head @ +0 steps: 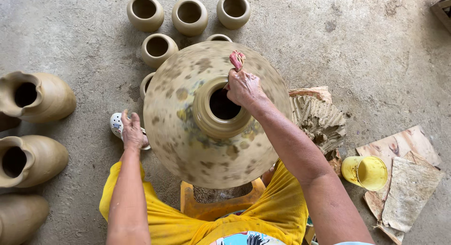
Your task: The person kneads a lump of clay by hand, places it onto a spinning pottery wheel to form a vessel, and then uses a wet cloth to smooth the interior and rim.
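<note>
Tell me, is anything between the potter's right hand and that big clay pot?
Nothing separates them. The right hand rests on the rim of the large clay pot, pressing a reddish cloth against it. The left hand sits at the pot's left edge.

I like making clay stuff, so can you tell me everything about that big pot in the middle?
The big pot is wide and round, made of wet-looking tan clay with darker brown blotches. Seen from above, it has a raised ring neck around a dark open mouth. It stands upright over an orange stool, looking blurred as if spinning. The right hand rests on the neck's rim, holding a pinkish rag. The left hand sits at its left side.
</note>
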